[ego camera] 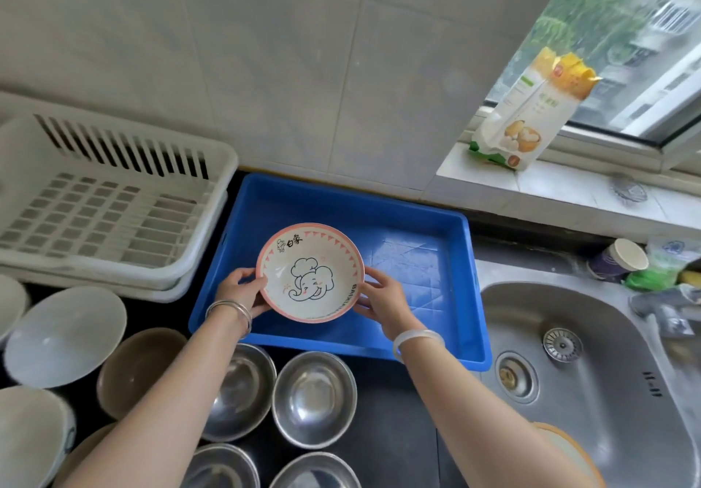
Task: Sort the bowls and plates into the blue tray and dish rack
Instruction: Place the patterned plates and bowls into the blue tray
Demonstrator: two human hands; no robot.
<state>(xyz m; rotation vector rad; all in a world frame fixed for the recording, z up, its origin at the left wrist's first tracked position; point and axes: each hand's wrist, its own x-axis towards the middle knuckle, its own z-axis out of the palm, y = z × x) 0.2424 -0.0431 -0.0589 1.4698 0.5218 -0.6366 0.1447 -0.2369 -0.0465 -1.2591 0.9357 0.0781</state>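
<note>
Fingers (pixel 248 283) on both rims of elephant bowl (pixel 310 272)

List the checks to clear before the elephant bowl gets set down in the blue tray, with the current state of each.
1. Two-handed hold: left hand and right hand grip opposite rims of the elephant bowl: ok.
2. Bowl over blue tray: ok.
3. Tray floor bare beneath: ok.
4. Bowl level: tilted toward the camera, not ok.
5. Bowl touching tray floor: cannot tell.
6. Dish rack free for plates: ok.
</note>
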